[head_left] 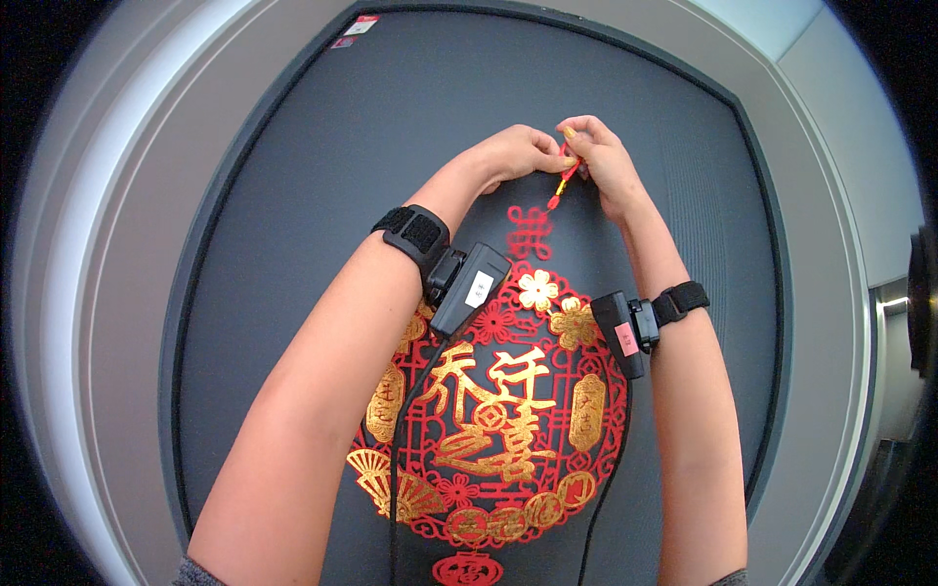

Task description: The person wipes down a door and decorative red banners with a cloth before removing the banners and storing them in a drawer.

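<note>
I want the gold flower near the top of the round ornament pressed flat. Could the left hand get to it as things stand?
Probably yes, once freed. The left hand is pinching the red and gold cord together with the right hand. The gold flower lies uncovered just below, beside the left wrist device, with nothing over it.

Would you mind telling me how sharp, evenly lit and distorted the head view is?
Head view: strong fisheye bending, the dark panel edges curve and the corners go black; soft even lighting without harsh shadows; the red-and-gold ornament is sharp; left hand and right hand pinch its hanging cord, also sharp.
</note>
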### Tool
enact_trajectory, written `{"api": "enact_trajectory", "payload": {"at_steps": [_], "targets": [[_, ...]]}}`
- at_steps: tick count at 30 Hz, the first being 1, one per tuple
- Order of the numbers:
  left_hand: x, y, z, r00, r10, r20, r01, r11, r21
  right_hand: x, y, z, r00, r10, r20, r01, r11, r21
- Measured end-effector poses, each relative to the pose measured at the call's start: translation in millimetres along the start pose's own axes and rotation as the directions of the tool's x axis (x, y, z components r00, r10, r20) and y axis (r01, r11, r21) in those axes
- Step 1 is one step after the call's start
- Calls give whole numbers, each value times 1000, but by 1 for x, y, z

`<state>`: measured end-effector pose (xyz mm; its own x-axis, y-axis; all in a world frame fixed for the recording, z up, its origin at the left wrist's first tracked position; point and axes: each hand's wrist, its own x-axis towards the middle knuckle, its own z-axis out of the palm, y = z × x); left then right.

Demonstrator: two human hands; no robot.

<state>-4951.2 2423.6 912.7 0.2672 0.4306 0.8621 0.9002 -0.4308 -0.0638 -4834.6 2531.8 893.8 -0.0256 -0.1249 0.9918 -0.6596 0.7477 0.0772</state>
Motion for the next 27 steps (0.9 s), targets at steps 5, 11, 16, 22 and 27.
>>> {"api": "enact_trajectory", "payload": {"at_steps": [5,11,16,22,27], "targets": [[22,5,16,930,126,-347,23,918,397,-5,6,-30,999,9,38,-8,1000,-14],[35,4,42,835,224,-503,106,831,546,-12,29,-46,940,-294,-171,101,721,-686],[47,12,54,927,251,-280,-45,814,579,-17,26,-56,914,-356,-196,-12,458,-889],[55,8,57,971,222,-88,-130,799,587,-26,26,-59,945,-299,-133,-89,155,-984],[61,2,59,957,283,-64,-195,791,580,-23,29,-67,958,-275,-80,-52,105,-993]]}}
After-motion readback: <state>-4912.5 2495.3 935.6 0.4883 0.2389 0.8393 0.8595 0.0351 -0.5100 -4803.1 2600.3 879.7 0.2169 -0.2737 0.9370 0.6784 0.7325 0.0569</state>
